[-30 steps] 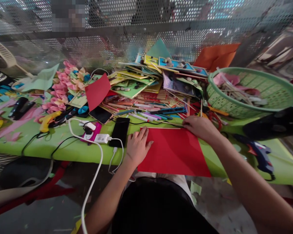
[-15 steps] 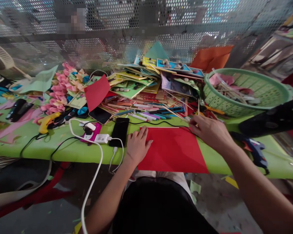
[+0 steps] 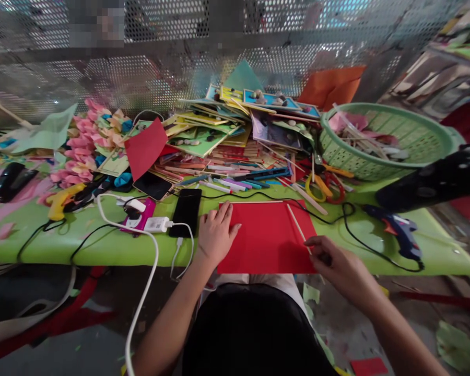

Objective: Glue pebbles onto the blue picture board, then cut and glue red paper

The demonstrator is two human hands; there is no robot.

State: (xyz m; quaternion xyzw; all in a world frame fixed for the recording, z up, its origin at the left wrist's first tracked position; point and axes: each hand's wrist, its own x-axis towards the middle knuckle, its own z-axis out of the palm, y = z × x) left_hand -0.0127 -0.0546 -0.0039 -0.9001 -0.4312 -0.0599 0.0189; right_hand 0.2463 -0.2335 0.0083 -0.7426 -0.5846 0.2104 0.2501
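Observation:
A sheet of red paper (image 3: 262, 235) lies at the front edge of the green table, with a pale strip along its far edge. My left hand (image 3: 216, 234) rests flat on the sheet's left side, fingers stretched out and holding nothing. In my right hand (image 3: 335, 263) a thin pale wooden stick (image 3: 296, 221) is pinched between thumb and fingers. The stick slants across the right part of the sheet, its far end near the top edge. Its near end is partly hidden by my fingers.
Left of the sheet lie a black phone (image 3: 186, 211) and a pink power strip (image 3: 144, 216) with white cables. A blue glue gun (image 3: 401, 232) and its cord lie right, near scissors (image 3: 325, 188) and a green basket (image 3: 411, 130). Markers (image 3: 235, 184) and stacked cards (image 3: 207, 138) are behind.
My right hand has come back from the clutter at the sheet's far right corner toward its near right side, bringing a wooden stick. My left hand has stayed on the sheet.

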